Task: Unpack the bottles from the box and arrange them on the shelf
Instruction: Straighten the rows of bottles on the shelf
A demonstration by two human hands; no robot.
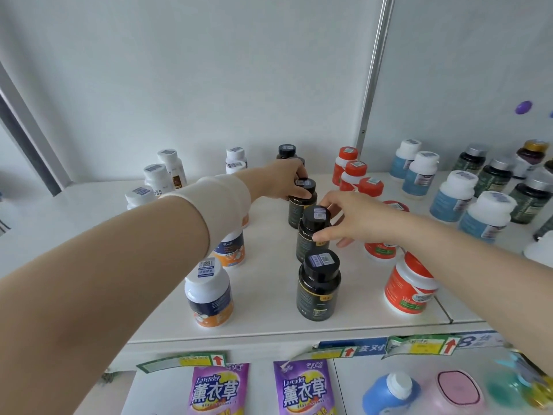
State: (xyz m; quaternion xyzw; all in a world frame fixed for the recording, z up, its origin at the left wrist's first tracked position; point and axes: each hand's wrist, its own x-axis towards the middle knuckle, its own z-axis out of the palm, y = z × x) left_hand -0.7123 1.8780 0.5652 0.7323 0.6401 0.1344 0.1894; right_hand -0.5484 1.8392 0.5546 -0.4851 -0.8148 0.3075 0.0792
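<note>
A row of black bottles runs front to back down the middle of the white shelf (269, 322). My left hand (284, 181) grips the neck of a far black bottle (302, 211) in that row. My right hand (347, 217) holds the cap of the black bottle (312, 235) just in front of it. A third black bottle (318, 286) stands free nearest the shelf's front edge. The box is not in view.
White-capped blue-and-orange bottles (209, 295) stand in a row on the left, red bottles (408, 286) on the right. Further right are light-blue bottles (484, 217) and dark green ones (529, 199). Below the shelf edge hang lavender packets (220, 387).
</note>
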